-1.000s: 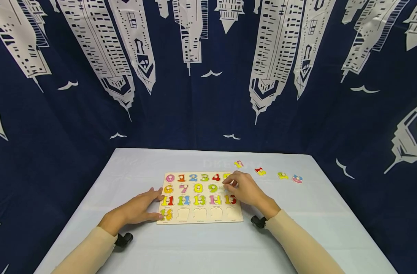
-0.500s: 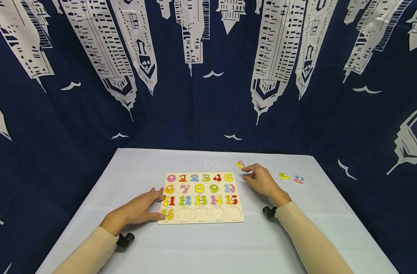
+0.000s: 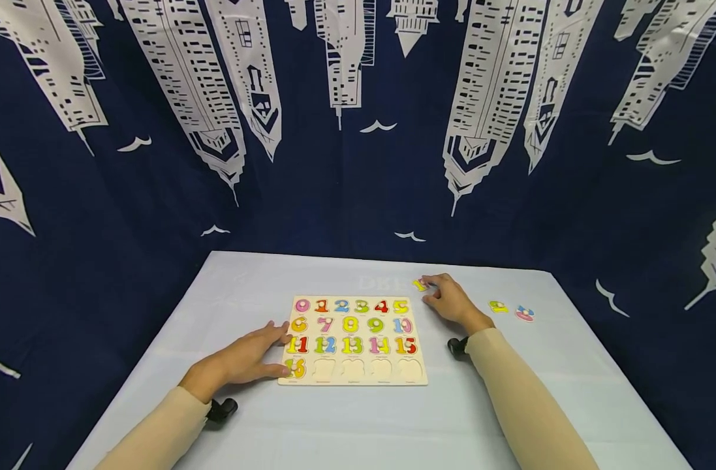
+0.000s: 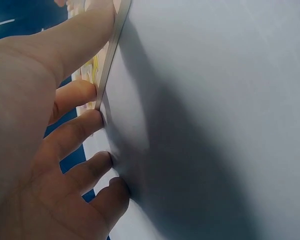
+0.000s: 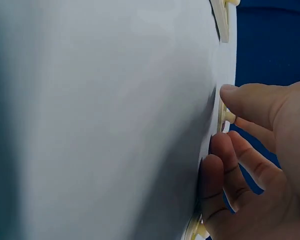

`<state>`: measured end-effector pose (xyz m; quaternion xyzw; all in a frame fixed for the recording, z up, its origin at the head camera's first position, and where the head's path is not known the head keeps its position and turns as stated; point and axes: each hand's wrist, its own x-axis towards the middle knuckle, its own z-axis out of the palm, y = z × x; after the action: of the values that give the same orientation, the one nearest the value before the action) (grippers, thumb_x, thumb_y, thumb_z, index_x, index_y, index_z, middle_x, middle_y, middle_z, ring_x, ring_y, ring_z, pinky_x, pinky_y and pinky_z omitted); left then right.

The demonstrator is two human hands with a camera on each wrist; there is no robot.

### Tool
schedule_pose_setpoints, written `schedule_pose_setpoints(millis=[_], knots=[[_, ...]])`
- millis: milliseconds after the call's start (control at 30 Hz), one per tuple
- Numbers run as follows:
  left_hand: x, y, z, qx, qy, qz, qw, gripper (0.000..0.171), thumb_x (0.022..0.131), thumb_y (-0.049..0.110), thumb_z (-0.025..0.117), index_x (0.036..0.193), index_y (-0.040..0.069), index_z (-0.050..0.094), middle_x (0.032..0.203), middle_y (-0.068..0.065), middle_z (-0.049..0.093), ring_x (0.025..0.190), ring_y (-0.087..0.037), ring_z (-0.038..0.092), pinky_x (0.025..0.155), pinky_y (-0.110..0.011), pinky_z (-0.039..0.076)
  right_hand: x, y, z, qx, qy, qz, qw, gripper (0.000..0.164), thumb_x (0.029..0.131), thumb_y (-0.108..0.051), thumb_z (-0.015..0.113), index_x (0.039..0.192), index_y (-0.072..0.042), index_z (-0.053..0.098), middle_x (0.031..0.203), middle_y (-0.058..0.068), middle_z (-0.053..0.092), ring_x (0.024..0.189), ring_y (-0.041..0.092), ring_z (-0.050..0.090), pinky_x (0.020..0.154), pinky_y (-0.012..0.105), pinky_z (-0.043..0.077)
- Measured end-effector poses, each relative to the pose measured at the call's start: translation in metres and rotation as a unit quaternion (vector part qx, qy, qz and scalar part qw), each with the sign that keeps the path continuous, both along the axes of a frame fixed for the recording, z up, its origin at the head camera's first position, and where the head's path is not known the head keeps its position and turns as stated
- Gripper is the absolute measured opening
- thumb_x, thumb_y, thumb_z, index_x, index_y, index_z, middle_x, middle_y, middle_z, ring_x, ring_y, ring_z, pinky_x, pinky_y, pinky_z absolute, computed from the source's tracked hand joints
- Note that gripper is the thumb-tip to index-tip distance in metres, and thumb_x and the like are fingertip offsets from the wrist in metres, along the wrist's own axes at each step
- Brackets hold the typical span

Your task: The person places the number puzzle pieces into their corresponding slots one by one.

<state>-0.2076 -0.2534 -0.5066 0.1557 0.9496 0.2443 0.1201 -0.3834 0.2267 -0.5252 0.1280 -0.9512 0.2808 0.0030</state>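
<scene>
A wooden number puzzle board (image 3: pixel 363 382) lies on the table, with pieces 0 to 16 seated and several bare recesses in the bottom row. My left hand (image 3: pixel 246 356) rests at its left edge, thumb and fingers spread and touching the rim. Beyond the board's far right corner, my right hand (image 3: pixel 454 305) reaches to a yellow and pink number piece (image 3: pixel 419 285), partly covered by the fingertips. The right wrist view shows that piece's knob (image 5: pixel 229 118) between thumb (image 5: pixel 245 100) and fingers, with the thumb apart from it. Another knobbed piece (image 5: pixel 192 230) lies below the fingers.
Right of my right hand lie a green and yellow number piece (image 3: pixel 498 307) and a blue and pink one (image 3: pixel 525 314). The white table (image 3: pixel 346 431) ends at a dark blue curtain (image 3: pixel 334 196) printed with white buildings.
My right hand has left the board's right side, uncovering the 10 piece, and moved up and right to the yellow and pink piece. My left hand stays at the board's edge.
</scene>
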Motion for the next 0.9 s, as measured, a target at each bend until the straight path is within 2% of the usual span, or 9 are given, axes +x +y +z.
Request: schedule_pose_setpoints(millis=[100,300,500,633,733,900], knots=[[-0.001,0.001,0.001,-0.001,0.0,0.002,1.0,0.09,0.097,0.052,0.095,0.169,0.01,0.06,0.188,-0.019,0.043,0.179,-0.051,0.03,0.143,-0.073,0.031,-0.002,0.0,0.0,-0.001,0.006,-0.002,1.0,0.049,0.111,-0.011,0.077,0.158,-0.002,0.068,0.144,0.025,0.067,0.104,0.027,0.063,0.094,0.041,0.053],[0.0,0.002,0.001,0.0,-0.005,0.001,1.0,0.084,0.097,0.052,0.094,0.165,0.012,0.064,0.189,-0.018,0.041,0.179,-0.051,0.029,0.143,-0.073,0.03,-0.004,-0.004,0.0,-0.017,0.021,-0.012,1.0,0.02,0.111,-0.009,0.076,0.13,-0.003,0.079,0.128,0.02,0.076,0.111,0.031,0.068,0.105,0.051,0.058],[0.001,0.002,0.003,-0.001,-0.005,0.002,1.0,0.083,0.098,0.051,0.094,0.164,0.012,0.064,0.189,-0.018,0.041,0.179,-0.051,0.029,0.144,-0.073,0.03,0.002,-0.008,0.003,0.008,0.024,-0.009,1.0,0.01,0.111,-0.011,0.079,0.119,-0.006,0.083,0.112,0.014,0.076,0.106,0.03,0.067,0.102,0.051,0.059],[0.001,0.003,0.003,-0.002,-0.001,0.002,1.0,0.08,0.097,0.05,0.095,0.162,0.012,0.066,0.189,-0.018,0.041,0.179,-0.05,0.03,0.143,-0.073,0.031,0.007,-0.009,0.007,0.011,0.017,-0.02,1.0,0.01,0.111,-0.01,0.078,0.118,-0.004,0.083,0.112,0.014,0.076,0.104,0.029,0.067,0.101,0.05,0.059],[0.001,0.003,0.002,0.0,-0.002,0.001,1.0,0.078,0.097,0.05,0.095,0.161,0.013,0.067,0.189,-0.018,0.041,0.179,-0.05,0.03,0.143,-0.073,0.031,0.013,-0.01,0.01,0.008,0.013,-0.031,0.999,0.013,0.113,-0.013,0.078,0.12,-0.003,0.082,0.117,0.016,0.076,0.107,0.03,0.068,0.104,0.051,0.059],[0.001,0.002,0.002,-0.004,-0.003,0.001,1.0,0.077,0.098,0.052,0.094,0.16,0.014,0.068,0.189,-0.017,0.04,0.179,-0.05,0.029,0.144,-0.072,0.03,0.027,-0.013,0.017,0.007,0.036,-0.033,0.999,0.015,0.112,-0.017,0.079,0.121,-0.005,0.084,0.127,0.02,0.074,0.107,0.03,0.069,0.102,0.053,0.061]])
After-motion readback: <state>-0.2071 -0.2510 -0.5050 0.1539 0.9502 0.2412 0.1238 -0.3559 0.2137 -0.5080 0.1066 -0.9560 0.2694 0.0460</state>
